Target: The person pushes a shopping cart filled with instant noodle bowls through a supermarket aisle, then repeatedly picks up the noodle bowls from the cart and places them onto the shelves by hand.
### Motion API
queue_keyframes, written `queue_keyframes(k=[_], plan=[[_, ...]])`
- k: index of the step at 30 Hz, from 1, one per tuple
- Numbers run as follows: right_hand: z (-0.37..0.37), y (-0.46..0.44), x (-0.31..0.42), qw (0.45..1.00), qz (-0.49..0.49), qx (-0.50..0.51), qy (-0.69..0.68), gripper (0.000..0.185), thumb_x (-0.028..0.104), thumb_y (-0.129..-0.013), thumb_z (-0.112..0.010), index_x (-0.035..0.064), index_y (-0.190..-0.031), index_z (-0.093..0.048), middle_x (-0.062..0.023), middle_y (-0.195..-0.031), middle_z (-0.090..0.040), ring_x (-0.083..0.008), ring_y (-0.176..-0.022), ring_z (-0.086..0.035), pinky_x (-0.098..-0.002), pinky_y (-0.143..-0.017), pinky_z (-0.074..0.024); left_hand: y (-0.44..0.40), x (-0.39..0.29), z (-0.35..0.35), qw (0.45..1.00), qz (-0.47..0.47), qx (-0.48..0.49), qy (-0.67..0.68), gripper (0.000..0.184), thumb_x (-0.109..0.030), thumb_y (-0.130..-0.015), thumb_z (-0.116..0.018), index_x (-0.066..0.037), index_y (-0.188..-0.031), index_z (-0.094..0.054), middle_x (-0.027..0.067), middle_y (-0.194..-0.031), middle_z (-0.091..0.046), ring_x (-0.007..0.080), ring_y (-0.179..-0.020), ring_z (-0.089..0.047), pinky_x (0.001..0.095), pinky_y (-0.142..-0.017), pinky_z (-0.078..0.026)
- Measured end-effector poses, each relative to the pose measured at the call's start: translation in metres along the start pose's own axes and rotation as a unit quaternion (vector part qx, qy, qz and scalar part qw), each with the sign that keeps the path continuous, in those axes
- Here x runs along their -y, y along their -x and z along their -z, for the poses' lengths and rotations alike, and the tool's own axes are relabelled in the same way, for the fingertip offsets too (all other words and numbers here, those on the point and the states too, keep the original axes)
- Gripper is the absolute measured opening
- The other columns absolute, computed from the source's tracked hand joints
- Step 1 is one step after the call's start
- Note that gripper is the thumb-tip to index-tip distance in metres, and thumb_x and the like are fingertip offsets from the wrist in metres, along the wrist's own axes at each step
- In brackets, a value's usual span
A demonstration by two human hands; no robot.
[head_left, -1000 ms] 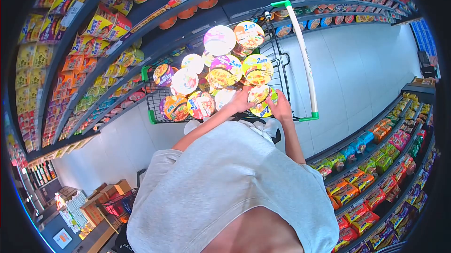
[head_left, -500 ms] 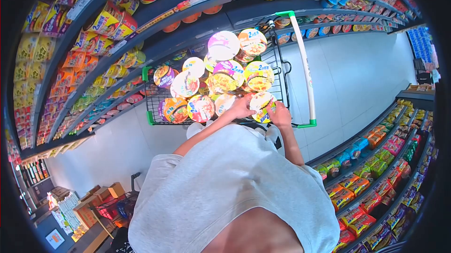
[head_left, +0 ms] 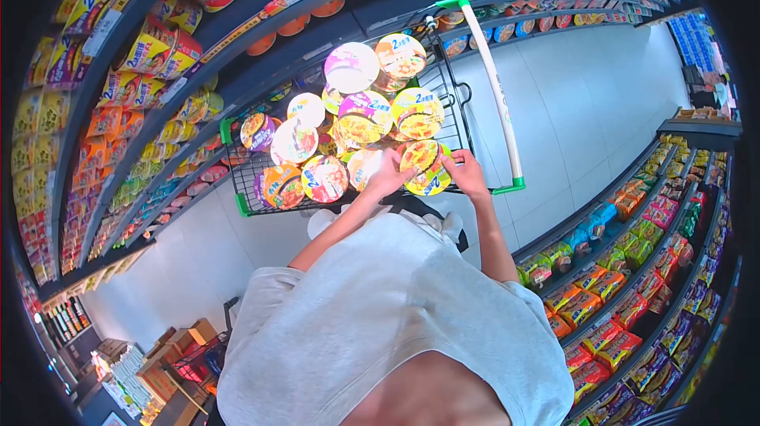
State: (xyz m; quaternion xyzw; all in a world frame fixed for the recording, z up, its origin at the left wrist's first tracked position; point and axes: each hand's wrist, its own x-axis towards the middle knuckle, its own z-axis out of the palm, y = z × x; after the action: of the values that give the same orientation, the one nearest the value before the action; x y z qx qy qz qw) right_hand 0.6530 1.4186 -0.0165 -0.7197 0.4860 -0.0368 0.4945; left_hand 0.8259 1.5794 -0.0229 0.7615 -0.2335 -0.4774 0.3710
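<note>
Holding: the left hand [head_left: 386, 176] and the right hand [head_left: 469, 177] pinch the held bowl [head_left: 426, 163] from opposite sides, fingers bent against its rim; how hard they press, I cannot tell.
Held bowl: yellow-lidded, lid facing up, at the near side of the shopping cart [head_left: 241, 204], toward the end with the white handle [head_left: 494, 85]; whether its base rests on anything is hidden.
Neighbours: a pale-lidded bowl [head_left: 360, 169] sits just beside the left hand; a second yellow-lidded bowl [head_left: 418, 112] lies just beyond the held one.
Pile: a purple-lidded bowl [head_left: 365, 117] and an orange-lidded bowl [head_left: 400, 54] overlap others in uneven layers.
Slip risk: a loose pinch on the rounded rim could let the held bowl drop over the cart's near edge to the floor [head_left: 546, 121].
Slide risk: a knock from the left hand's knuckles could shift the pale-lidded bowl and unsettle those leaning near it.
Lid risk: a thumb pressing hard could dent or tear the lid, if it is thin.
</note>
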Motion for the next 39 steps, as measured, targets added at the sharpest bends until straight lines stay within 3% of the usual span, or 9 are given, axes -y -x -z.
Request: queue_keyframes(k=[5,6,13,18,22,26,31,35,39], plan=[[0.010,0.013,0.044,0.998,0.015,0.027,-0.062,0.050,0.035,-0.087,-0.072,-0.0022,-0.116,-0.057,-0.0121,-0.100,-0.065,-0.0149,-0.081,-0.064,-0.0288,-0.072,-0.0517,0.020,-0.007,0.036,0.953,0.092,0.102,0.270,0.031,-0.033,-0.088,-0.074,-0.013,-0.095,-0.052,-0.0018,-0.075,-0.059,0.0078,-0.062,-0.057,0.0248,-0.060,-0.052],[0.011,0.016,0.056,0.995,0.018,0.043,-0.090,0.048,0.033,-0.088,-0.072,-0.0021,-0.117,-0.057,-0.0112,-0.100,-0.065,-0.0133,-0.081,-0.064,-0.0273,-0.072,-0.0515,0.029,-0.019,0.048,0.934,0.131,0.122,0.309,0.027,-0.033,-0.090,-0.072,-0.013,-0.100,-0.057,-0.0037,-0.081,-0.057,0.0073,-0.071,-0.058,0.0250,-0.068,-0.054],[-0.009,0.008,0.128,0.965,0.023,0.111,-0.239,0.037,0.025,-0.091,-0.070,-0.0007,-0.115,-0.059,-0.0082,-0.100,-0.063,-0.0098,-0.081,-0.060,-0.0241,-0.073,-0.0499,0.053,-0.020,0.097,0.888,0.158,0.111,0.418,0.034,-0.034,-0.092,-0.069,-0.012,-0.115,-0.058,-0.0027,-0.093,-0.058,0.0078,-0.080,-0.058,0.0275,-0.075,-0.055],[-0.023,-0.005,0.170,0.957,0.022,0.155,-0.244,0.041,0.043,-0.098,-0.056,0.0078,-0.118,-0.063,-0.0005,-0.106,-0.066,-0.0060,-0.084,-0.059,-0.0215,-0.067,-0.0432,0.062,0.000,0.126,0.781,0.093,0.142,0.600,0.040,-0.033,-0.097,-0.062,-0.010,-0.128,-0.053,0.0072,-0.114,-0.065,0.0157,-0.088,-0.069,0.0265,-0.072,-0.062],[-0.041,-0.008,0.201,0.951,0.050,0.169,-0.253,0.041,0.040,-0.099,-0.055,0.0070,-0.122,-0.062,-0.0010,-0.111,-0.066,-0.0056,-0.087,-0.058,-0.0216,-0.071,-0.0436,0.069,0.006,0.147,0.754,0.061,0.114,0.644,0.039,-0.036,-0.098,-0.059,-0.010,-0.127,-0.053,0.0075,-0.108,-0.065,0.0155,-0.083,-0.069,0.0265,-0.068,-0.062],[-0.063,-0.006,0.235,0.943,0.069,0.183,-0.269,0.035,0.026,-0.098,-0.061,0.0009,-0.123,-0.059,-0.0044,-0.108,-0.067,-0.0083,-0.098,-0.060,-0.0236,-0.086,-0.0469,0.080,0.016,0.168,0.765,0.032,0.101,0.635,0.037,-0.035,-0.100,-0.057,-0.011,-0.128,-0.053,0.0029,-0.108,-0.063,0.0153,-0.091,-0.066,0.0305,-0.079,-0.060],[-0.097,-0.008,0.257,0.943,0.116,0.192,-0.245,0.034,0.023,-0.097,-0.063,0.0013,-0.123,-0.060,-0.0049,-0.109,-0.066,-0.0081,-0.100,-0.058,-0.0241,-0.088,-0.0455,0.095,0.033,0.180,0.772,0.012,0.050,0.633,0.035,-0.035,-0.100,-0.057,-0.014,-0.127,-0.053,-0.0024,-0.110,-0.061,0.0141,-0.102,-0.059,0.0357,-0.092,-0.053],[-0.125,-0.016,0.252,0.944,0.125,0.207,-0.223,0.033,0.020,-0.095,-0.064,0.0017,-0.122,-0.061,-0.0032,-0.105,-0.066,-0.0071,-0.096,-0.057,-0.0229,-0.086,-0.0447,0.094,0.054,0.184,0.785,-0.016,0.042,0.618,0.037,-0.034,-0.098,-0.060,-0.007,-0.123,-0.054,-0.0004,-0.100,-0.057,0.0161,-0.103,-0.061,0.0422,-0.090,-0.056],[-0.136,-0.012,0.262,0.945,0.112,0.227,-0.207,0.034,0.024,-0.097,-0.062,0.0030,-0.123,-0.061,-0.0022,-0.107,-0.065,-0.0071,-0.097,-0.056,-0.0229,-0.089,-0.0434,0.083,0.097,0.187,0.810,-0.002,0.096,0.579,0.039,-0.035,-0.101,-0.053,-0.009,-0.130,-0.050,0.0020,-0.111,-0.059,0.0143,-0.105,-0.061,0.0406,-0.092,-0.056]])
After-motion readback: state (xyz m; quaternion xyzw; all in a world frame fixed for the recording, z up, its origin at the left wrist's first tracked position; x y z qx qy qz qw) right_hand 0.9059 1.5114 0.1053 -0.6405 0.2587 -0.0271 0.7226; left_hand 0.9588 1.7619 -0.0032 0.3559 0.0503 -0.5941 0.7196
